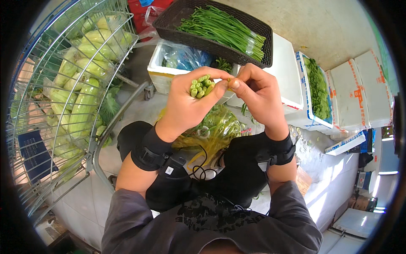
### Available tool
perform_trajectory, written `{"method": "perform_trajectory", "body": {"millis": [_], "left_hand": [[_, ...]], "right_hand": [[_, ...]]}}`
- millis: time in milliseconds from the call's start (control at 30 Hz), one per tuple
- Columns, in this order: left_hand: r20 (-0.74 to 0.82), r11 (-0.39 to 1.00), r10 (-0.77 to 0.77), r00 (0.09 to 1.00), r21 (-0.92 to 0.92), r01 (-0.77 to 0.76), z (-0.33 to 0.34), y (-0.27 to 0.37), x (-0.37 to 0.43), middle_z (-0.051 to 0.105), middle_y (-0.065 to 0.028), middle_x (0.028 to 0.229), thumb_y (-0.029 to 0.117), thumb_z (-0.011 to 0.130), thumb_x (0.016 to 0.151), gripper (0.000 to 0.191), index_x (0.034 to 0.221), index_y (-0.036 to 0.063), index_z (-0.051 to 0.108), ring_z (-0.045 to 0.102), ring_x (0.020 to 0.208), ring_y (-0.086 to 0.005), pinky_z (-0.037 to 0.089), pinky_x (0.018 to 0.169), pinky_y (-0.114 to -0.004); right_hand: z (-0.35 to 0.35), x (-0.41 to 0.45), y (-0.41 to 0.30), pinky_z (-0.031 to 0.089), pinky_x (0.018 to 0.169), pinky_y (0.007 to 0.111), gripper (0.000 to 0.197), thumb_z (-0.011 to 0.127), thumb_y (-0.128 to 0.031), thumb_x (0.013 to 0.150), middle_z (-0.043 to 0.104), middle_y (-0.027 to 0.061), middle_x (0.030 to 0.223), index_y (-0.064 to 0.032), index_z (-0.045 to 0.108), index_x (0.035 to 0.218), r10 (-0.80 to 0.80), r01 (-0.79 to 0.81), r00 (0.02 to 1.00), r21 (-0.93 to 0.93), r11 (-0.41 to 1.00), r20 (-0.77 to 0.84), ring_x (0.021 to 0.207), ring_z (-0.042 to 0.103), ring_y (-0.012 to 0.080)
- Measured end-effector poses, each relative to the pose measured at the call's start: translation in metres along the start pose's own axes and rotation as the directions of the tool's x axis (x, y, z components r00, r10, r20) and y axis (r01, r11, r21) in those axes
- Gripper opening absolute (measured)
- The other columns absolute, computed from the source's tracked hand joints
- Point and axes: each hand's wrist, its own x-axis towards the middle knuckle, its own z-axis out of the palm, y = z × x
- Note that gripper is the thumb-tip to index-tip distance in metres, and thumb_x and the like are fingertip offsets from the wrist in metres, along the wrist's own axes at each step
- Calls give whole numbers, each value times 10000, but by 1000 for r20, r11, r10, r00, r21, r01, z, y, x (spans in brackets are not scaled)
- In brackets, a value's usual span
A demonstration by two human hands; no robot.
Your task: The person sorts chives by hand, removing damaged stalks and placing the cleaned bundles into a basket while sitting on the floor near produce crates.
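My left hand (193,98) is wrapped around a bunch of green vegetable stems (201,85), cut ends facing up. The lower part of that bunch is hidden by the hand. Thumb and forefinger of my right hand (258,92) meet the left fingertips, pinching a small yellowish piece (229,80) too small to identify. Below both hands, between the knees, a yellow plastic bag (226,122) lies open on the floor with leafy greens inside. Nearby, beyond the hands, a dark woven plastic basket (168,23) holds long green garlic chives (222,30), bound with clear tape.
A wire shopping cart (117,122) with bagged pale-green gourds (84,108) stands close at left. Ahead is a white foam box (160,71) with plastic-wrapped goods. At right, another foam box (309,119) holds lettuce (318,89), beside taped foam boxes (355,95). A dark cable (203,176) hangs between the knees.
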Motion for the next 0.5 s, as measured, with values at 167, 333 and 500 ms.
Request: {"method": "perform_trajectory", "body": {"millis": [167, 333, 500], "left_hand": [[6, 1000, -12, 1000, 9, 12, 0, -1, -2, 697, -33, 852, 97, 664, 929, 139, 1028, 0, 670, 603, 763, -59, 474, 671, -215], [5, 995, -74, 997, 64, 73, 1, 3, -4, 687, -24, 815, 94, 653, 941, 117, 1014, 4, 664, 605, 732, -55, 473, 648, -209], [-40, 991, -131, 991, 30, 132, 8, -1, -2, 645, 23, 756, 143, 674, 944, 165, 1042, 11, 669, 503, 594, -12, 392, 520, -177]], "right_hand": [[8, -2, 23, 345, 558, 206, 222, 690, -171, 933, 523, -47, 694, -25, 577, 808, 11, -16, 1000, 185, 983, 28, 638, 424, 20], [12, -10, 23, 412, 595, 211, 151, 561, -112, 1007, 628, 23, 827, 0, 632, 1077, 67, -127, 987, 462, 878, 145, 661, 498, 60], [12, -10, 34, 429, 603, 203, 149, 583, -99, 995, 631, 22, 839, 23, 623, 1071, 37, -87, 993, 473, 877, 114, 683, 535, 56]]}}
